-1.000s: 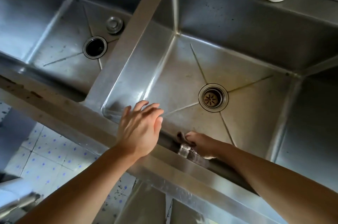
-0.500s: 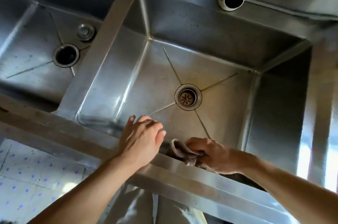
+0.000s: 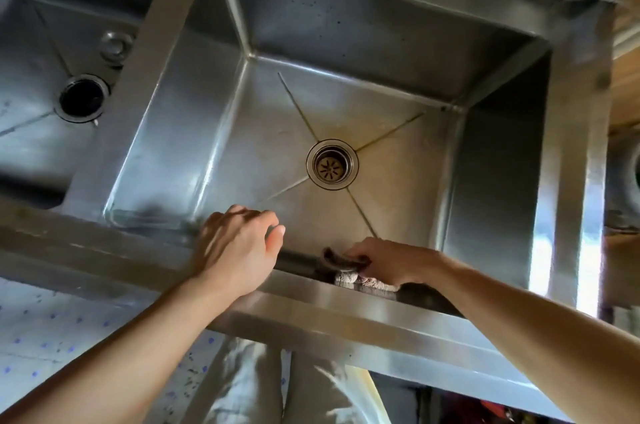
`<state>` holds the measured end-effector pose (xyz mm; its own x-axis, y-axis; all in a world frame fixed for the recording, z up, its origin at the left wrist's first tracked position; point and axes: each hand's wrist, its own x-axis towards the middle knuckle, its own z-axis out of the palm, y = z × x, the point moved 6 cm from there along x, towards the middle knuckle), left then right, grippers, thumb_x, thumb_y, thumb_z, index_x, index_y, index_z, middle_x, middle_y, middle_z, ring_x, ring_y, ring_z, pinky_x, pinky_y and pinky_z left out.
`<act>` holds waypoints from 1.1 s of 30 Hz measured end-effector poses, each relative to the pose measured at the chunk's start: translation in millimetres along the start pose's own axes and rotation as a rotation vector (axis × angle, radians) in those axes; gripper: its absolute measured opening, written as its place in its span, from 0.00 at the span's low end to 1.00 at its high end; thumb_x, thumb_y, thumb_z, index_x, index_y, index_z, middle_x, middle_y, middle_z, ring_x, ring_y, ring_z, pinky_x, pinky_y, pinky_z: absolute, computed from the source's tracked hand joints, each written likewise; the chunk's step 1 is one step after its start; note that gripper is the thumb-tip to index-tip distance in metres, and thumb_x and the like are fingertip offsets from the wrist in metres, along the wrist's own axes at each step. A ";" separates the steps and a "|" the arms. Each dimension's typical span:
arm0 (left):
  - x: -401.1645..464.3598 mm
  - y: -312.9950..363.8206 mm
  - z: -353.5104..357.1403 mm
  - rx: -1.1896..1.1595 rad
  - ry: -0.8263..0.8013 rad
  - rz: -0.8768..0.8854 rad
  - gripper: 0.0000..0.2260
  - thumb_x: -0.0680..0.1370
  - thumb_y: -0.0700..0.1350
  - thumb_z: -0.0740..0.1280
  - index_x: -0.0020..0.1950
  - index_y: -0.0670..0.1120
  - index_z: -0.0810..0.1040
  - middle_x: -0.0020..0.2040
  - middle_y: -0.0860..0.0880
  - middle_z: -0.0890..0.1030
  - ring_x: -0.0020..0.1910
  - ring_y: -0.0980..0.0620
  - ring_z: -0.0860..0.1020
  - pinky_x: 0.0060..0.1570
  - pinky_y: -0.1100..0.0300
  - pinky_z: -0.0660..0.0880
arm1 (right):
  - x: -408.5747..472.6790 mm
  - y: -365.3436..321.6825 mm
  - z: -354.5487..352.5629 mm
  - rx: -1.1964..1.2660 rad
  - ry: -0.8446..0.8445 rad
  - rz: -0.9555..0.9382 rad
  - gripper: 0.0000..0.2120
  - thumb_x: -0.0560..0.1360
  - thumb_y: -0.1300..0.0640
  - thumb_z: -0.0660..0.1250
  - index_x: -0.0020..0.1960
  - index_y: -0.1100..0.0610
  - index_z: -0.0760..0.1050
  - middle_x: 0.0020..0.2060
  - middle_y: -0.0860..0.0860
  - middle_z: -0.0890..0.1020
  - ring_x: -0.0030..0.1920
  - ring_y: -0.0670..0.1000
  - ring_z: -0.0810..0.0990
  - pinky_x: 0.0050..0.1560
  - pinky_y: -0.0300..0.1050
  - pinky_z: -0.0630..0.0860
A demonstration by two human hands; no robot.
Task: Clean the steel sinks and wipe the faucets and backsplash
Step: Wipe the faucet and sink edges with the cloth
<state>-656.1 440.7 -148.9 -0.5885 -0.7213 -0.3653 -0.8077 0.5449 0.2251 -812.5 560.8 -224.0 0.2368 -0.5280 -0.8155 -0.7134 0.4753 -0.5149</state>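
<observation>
Sink (image 3: 221, 132) wall — cloth (image 3: 346, 269) under right fingers (image 3: 360, 255)

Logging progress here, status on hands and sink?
Right hand grips cloth at middle sink's near wall. Left hand rests on front rim. Nothing in the way.

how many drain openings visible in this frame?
2. One with a strainer at the middle basin's centre; one open dark drain in the left basin. The basin at the right edge is mostly cropped, its drain unseen.
</observation>
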 end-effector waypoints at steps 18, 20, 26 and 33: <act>-0.4 47.4 23.8 -0.057 -0.074 0.059 0.13 0.79 0.56 0.54 0.51 0.52 0.76 0.47 0.53 0.81 0.48 0.49 0.78 0.44 0.56 0.71 | 12.7 62.1 16.9 -0.075 -0.091 0.135 0.12 0.77 0.68 0.58 0.50 0.56 0.76 0.49 0.53 0.78 0.50 0.53 0.75 0.50 0.46 0.71; 0.9 47.0 25.4 -0.047 -0.088 0.047 0.13 0.79 0.56 0.54 0.51 0.53 0.75 0.47 0.53 0.81 0.48 0.49 0.77 0.43 0.57 0.70 | 17.7 58.8 15.1 -0.072 -0.108 0.148 0.12 0.78 0.67 0.58 0.54 0.58 0.77 0.46 0.53 0.77 0.47 0.53 0.74 0.46 0.45 0.68; 1.9 44.4 27.4 -0.030 -0.146 0.031 0.14 0.80 0.56 0.54 0.52 0.53 0.76 0.49 0.54 0.82 0.46 0.49 0.77 0.43 0.58 0.71 | -20.0 47.8 1.6 -0.090 -0.038 0.112 0.17 0.76 0.70 0.57 0.37 0.51 0.73 0.35 0.46 0.74 0.41 0.50 0.72 0.42 0.41 0.66; 0.7 49.7 25.5 0.013 -0.225 -0.008 0.11 0.79 0.59 0.55 0.48 0.55 0.73 0.46 0.52 0.80 0.43 0.50 0.74 0.43 0.57 0.69 | -126.8 30.0 -32.6 -0.051 0.041 0.047 0.05 0.77 0.60 0.66 0.51 0.57 0.80 0.43 0.52 0.83 0.41 0.52 0.79 0.47 0.39 0.75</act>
<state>-695.7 478.2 -161.0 -0.5578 -0.6126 -0.5600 -0.8110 0.5459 0.2106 -885.4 619.1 -127.4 0.1756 -0.5352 -0.8263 -0.7560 0.4643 -0.4614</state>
